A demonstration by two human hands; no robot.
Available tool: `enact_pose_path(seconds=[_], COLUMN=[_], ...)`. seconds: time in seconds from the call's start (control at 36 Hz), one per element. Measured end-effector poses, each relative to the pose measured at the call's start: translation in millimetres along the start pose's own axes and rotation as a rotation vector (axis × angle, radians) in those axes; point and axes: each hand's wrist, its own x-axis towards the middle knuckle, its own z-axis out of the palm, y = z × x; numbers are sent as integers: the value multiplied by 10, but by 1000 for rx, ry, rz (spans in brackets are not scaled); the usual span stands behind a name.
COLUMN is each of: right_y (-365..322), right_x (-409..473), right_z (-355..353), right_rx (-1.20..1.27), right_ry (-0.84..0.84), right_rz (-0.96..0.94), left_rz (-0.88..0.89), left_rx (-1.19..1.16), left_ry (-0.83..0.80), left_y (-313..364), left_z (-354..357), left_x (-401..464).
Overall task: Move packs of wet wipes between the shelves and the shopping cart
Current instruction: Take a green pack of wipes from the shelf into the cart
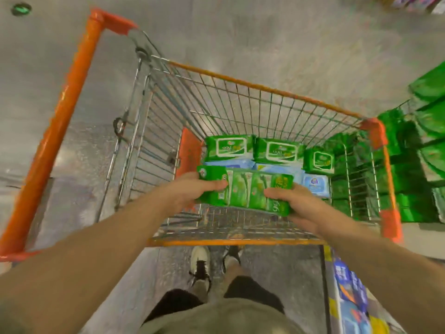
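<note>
I hold a green pack of wet wipes (248, 191) flat over the inside of the shopping cart (240, 242). My left hand (192, 189) grips its left end and my right hand (293, 203) grips its right end, thumbs on top. Below and beyond it, on the cart floor, lie three green packs (228, 147) on top of pale blue packs (315, 184). The held pack hides part of the blue ones.
The cart has wire walls, orange rims and an orange handle (62, 131) at the left. Shelves at the right hold stacked green packs (414, 169); blue packs (349, 290) sit lower right. My shoes (199, 261) stand on the grey floor behind the cart.
</note>
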Motion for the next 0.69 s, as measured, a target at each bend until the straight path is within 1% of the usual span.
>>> enact_pose_path(seconds=[0.11,0.25,0.36,0.5,0.61,0.69], right_y=[129,276,452,632,797,915], right_x=[417,829,1148,1484,1757,1931], right_z=[-61,-129,-120,-97,-71,-15], right_rx=[-144,-272,-260,-213,-182,-165], right_ry=[-37,-122,-147,-153,-133,-120], right_rz=[132,183,261,329,357,379], left_rz=[-165,-317,-382,-418,-416,-425], left_rx=[-14,-42,-35,-35,-52,-73], left_ry=[-26,-46,-31,61,89,176], left_y=[-261,-525,-725,-958,-1352,-1703], left_z=[-70,-120,-138,-126,-210,-277], left_x=[415,788,1045,1320,1679,1938])
